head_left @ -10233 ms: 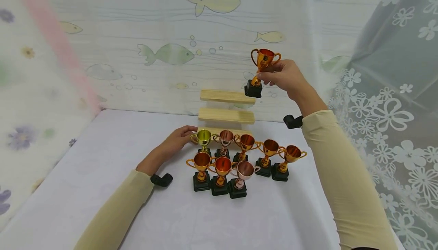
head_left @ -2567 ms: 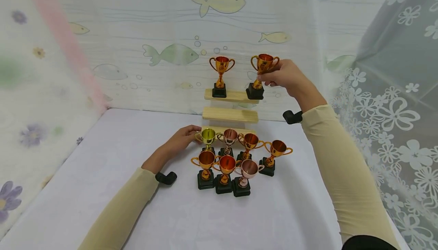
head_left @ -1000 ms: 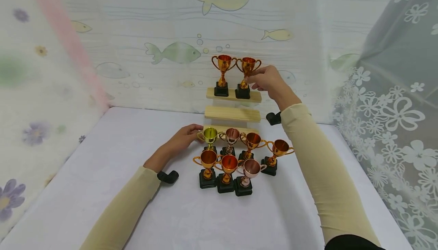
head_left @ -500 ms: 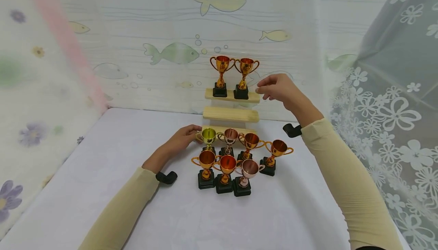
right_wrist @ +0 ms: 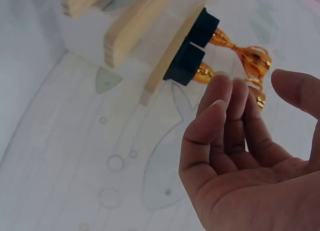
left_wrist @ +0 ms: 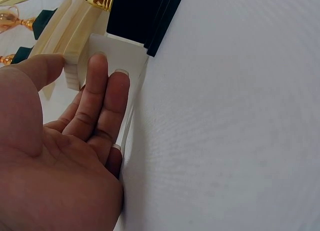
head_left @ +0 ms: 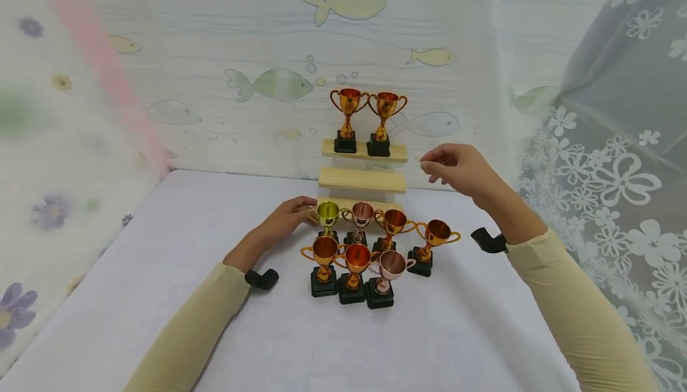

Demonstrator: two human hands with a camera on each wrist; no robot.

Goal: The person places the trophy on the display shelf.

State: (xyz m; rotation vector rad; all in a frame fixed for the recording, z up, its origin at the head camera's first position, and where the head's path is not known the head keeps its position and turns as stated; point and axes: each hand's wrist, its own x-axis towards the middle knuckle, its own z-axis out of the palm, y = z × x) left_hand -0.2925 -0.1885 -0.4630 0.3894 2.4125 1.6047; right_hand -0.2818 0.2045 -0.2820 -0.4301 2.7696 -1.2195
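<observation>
My left hand (head_left: 287, 216) touches the left end of the lowest plank of a wooden display shelf (head_left: 362, 180). In the left wrist view its thumb meets the plank while the other fingers lie nearly straight beside it. Two orange-gold trophies, a left one (head_left: 349, 102) and a right one (head_left: 386, 105), stand upright on the top plank. My right hand (head_left: 458, 171) hovers right of the shelf, fingers loosely bent and holding nothing. Below it stands an orange-gold trophy (head_left: 436, 234). More trophies are grouped before the shelf, including a yellow-gold trophy (head_left: 328, 213) and a pinkish trophy (head_left: 392, 265).
The shelf's middle plank (head_left: 362, 179) bears no trophy. A white cloth covers the table (head_left: 257, 338). A curtain printed with fish (head_left: 257, 135) hangs close behind the shelf, and a flowered lace curtain (head_left: 617, 183) hangs at the right.
The right hand placed the second trophy on the top plank beside the first, let go, and has moved right and down. The left hand stays at the shelf's end.
</observation>
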